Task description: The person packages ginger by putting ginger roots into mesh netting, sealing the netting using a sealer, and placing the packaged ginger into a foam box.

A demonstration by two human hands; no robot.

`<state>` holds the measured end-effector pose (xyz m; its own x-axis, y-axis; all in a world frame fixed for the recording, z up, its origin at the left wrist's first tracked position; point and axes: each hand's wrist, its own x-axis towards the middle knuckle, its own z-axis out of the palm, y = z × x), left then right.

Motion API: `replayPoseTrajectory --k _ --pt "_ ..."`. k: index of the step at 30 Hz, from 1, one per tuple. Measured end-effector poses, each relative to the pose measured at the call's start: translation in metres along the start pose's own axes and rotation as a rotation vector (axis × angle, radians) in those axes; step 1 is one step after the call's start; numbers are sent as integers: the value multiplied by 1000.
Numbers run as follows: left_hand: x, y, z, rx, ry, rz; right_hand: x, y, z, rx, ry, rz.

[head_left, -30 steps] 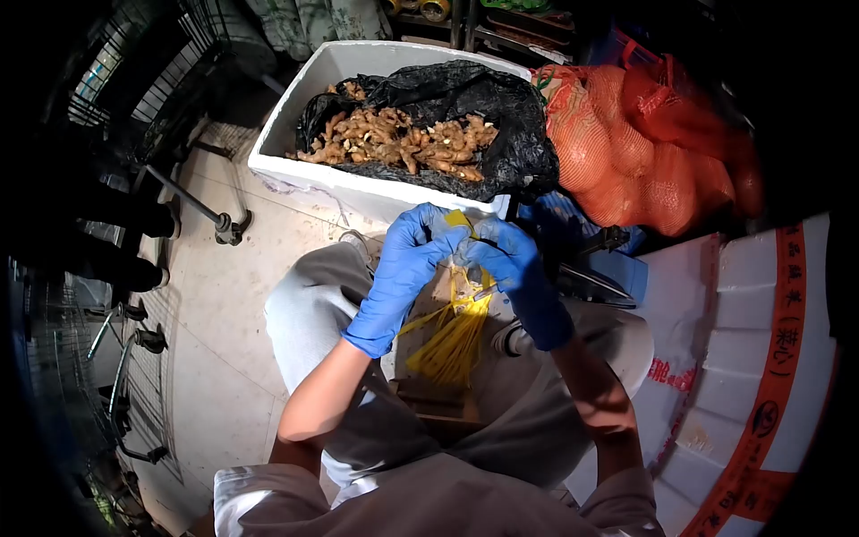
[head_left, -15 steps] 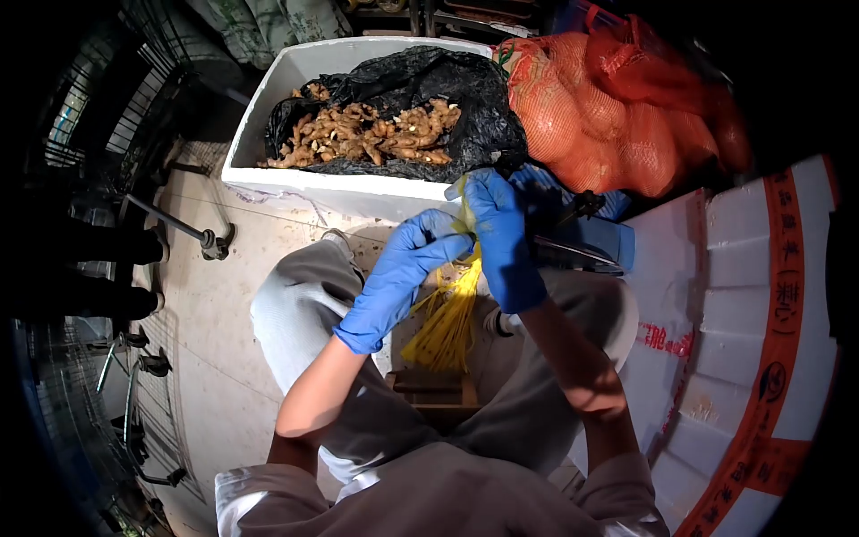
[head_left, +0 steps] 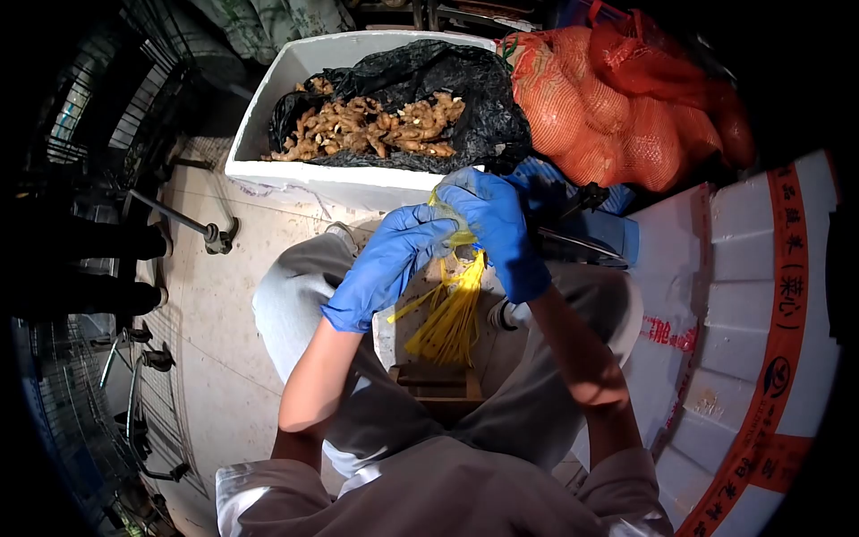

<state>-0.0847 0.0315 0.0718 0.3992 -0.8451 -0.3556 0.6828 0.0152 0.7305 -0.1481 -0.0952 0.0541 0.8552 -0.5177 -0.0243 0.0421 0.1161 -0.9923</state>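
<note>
In blue gloves, both my hands meet in front of the white foam box [head_left: 349, 183]. My left hand [head_left: 391, 259] is closed, its fingertips pinching a thin yellow mesh net [head_left: 462, 238]. From the right, my right hand [head_left: 492, 215] grips the same net, fingers bent over its upper part. Below the hands hangs a bundle of yellow strands [head_left: 452, 318], spread out at the lower end between my knees. Some of the net is hidden behind the gloves. Pieces of ginger [head_left: 358, 125] lie on black plastic [head_left: 488, 98] inside the box.
Orange mesh sacks [head_left: 608, 116] full of round produce stand at the back right. White foam boxes with red tape [head_left: 774, 295] line the right side. A low wooden stool [head_left: 434, 380] sits between my legs. Metal racks and another person's legs [head_left: 98, 295] are at left.
My left hand has shifted slightly left and my right hand's fingers have turned inward over the net. More yellow strands now stick out to the left of the bundle.
</note>
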Motion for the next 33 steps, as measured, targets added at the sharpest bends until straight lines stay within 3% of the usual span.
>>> replayPoseTrajectory --k 2,4,6,11,13,15,17,18,19,21,23,25,26,28,30,31,32,33 --pt "0 1 2 -30 3 -10 5 8 -5 71 -179 86" --pt "1 0 3 -58 5 -22 7 22 -11 64 -205 29" --pt "2 -1 2 -154 33 52 -1 14 -21 -130 -289 -525" --pt "13 -13 -18 -178 103 159 -5 -2 -23 -408 -46 -548" --pt "12 -16 -19 -157 88 199 2 9 -28 -348 -393 -269" --pt "5 -13 -10 -278 16 117 -7 6 -13 -227 -370 -311" --pt "3 -9 -7 -309 -12 117 -15 -11 -12 73 -459 44" --pt "3 -8 -6 -339 -43 120 -12 -2 -15 80 -409 61" --pt "4 -9 -7 -338 -45 122 -10 5 -16 79 -409 59" --pt "7 -12 -14 -419 45 218 -6 16 -18 135 -107 50" --pt "13 -15 -25 -456 -54 255 -4 24 -18 209 -9 -26" --pt "11 -8 -17 -529 61 307 5 48 -27 284 88 -101" --pt "10 -3 -16 -570 132 279 16 73 -41 22 84 -217" --pt "15 -8 -36 -574 84 295 17 71 -46 -241 78 -331" --pt "17 -12 -47 -669 -69 240 2 18 -33 656 192 501" --pt "18 -12 -48 -668 -69 241 -1 13 -30 656 191 501" --pt "19 -12 -49 -719 -160 222 -4 10 -27 478 -65 355" --pt "15 -4 -38 -767 -251 202 -8 -6 -15 222 -185 288"
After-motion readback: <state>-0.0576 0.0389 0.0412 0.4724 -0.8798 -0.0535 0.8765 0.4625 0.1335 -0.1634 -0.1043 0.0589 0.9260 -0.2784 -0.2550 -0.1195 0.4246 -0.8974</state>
